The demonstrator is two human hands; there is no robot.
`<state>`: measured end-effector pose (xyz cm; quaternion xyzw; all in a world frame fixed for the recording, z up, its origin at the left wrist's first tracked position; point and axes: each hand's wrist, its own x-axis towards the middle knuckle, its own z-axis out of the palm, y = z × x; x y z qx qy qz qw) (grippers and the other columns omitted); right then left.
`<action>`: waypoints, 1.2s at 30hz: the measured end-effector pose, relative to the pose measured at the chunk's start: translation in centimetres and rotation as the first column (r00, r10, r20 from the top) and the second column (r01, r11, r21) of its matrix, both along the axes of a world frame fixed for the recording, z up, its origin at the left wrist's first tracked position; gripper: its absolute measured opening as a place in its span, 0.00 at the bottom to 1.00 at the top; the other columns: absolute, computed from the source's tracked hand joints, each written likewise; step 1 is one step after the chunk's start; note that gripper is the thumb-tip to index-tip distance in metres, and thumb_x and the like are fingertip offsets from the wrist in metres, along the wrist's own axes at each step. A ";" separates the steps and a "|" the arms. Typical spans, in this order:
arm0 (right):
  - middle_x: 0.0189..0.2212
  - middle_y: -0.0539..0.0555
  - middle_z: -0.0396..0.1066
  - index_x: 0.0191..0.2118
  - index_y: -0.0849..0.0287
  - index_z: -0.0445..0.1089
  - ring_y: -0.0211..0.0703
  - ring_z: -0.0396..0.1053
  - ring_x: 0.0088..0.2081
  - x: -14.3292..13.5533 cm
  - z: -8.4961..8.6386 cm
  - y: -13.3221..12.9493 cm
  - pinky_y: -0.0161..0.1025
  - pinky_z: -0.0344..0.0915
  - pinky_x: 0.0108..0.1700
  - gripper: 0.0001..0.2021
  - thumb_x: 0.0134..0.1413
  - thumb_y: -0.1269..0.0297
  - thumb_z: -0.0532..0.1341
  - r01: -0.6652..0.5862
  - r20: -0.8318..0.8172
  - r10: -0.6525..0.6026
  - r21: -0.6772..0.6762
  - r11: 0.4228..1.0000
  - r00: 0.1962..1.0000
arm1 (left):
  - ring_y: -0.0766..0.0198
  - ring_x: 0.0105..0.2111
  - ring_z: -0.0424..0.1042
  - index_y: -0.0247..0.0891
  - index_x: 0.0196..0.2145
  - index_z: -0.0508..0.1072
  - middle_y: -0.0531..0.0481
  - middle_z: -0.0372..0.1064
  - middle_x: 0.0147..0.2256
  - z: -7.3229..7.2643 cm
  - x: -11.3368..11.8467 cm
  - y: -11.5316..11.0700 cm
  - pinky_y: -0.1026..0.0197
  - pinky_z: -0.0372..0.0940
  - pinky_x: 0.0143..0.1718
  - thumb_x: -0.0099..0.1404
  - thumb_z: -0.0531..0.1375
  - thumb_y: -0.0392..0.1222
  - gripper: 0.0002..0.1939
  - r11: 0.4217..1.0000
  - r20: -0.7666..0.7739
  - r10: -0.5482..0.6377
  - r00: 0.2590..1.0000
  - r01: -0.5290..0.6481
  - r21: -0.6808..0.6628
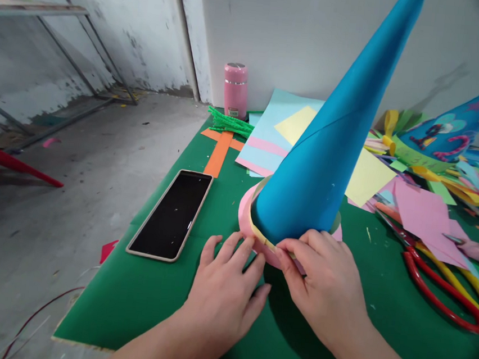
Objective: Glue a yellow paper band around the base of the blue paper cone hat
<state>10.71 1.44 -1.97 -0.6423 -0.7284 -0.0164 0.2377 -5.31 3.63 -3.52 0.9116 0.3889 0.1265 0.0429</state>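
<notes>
The left hand (pixel 221 288), fingers spread, touches the pink paper ring (pixel 245 211); just beyond both hands the blue cone (pixel 322 153) tilts inside it, likely light, stiff but creasable, best gripped low, where the right hand (pixel 331 278) pinches the ring's near rim.

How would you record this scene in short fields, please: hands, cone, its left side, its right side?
Left hand: fingertips at the pink paper brim
Right hand: thumb and index finger near the cone's base
Blue paper cone: tip upward, leaning right
Left side: smartphone, pink bottle, green pipe cleaners
Right side: scissors, decorated blue cone hat
</notes>
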 end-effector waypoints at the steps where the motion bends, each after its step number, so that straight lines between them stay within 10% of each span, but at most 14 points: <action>1: 0.22 0.51 0.63 0.28 0.57 0.71 0.40 0.60 0.29 0.0 0.0 0.0 0.39 0.47 0.30 0.12 0.56 0.63 0.52 0.004 0.000 -0.004 0.000 1.000 1.000 | 0.47 0.49 0.61 0.42 0.42 0.69 0.43 0.66 0.48 0.0 0.0 0.0 0.39 0.53 0.45 0.62 0.48 0.48 0.16 1.000 0.001 0.000 1.000 0.000 0.000; 36: 0.23 0.48 0.67 0.29 0.54 0.69 0.39 0.63 0.28 -1.1 0.1 0.1 0.38 0.48 0.29 0.11 0.56 0.61 0.51 0.072 0.030 -0.071 -0.058 0.996 0.997 | 0.48 0.51 0.57 0.42 0.44 0.67 0.42 0.63 0.50 0.4 0.2 -0.1 0.37 0.49 0.47 0.63 0.45 0.45 0.16 0.997 -0.036 0.009 0.999 -0.012 -0.073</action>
